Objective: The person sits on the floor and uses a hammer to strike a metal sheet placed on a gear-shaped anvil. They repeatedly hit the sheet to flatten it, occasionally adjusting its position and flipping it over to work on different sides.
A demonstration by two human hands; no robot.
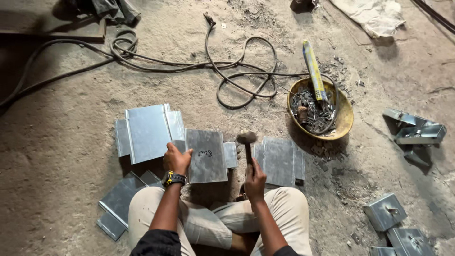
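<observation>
The left hand (177, 159) presses flat on a metal sheet (206, 155) lying on the floor. Just right of it, the right hand (255, 181) is clenched around a hammer (247, 142), head raised beside the sheet's edge.

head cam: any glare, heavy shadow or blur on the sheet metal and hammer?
Head view: sharp overall; soft sheen on the metal sheet under the left hand, not blown out; hammer in the right hand slightly soft; deep shadow darkens the top-left floor; mild wide-angle bending at edges.
</observation>
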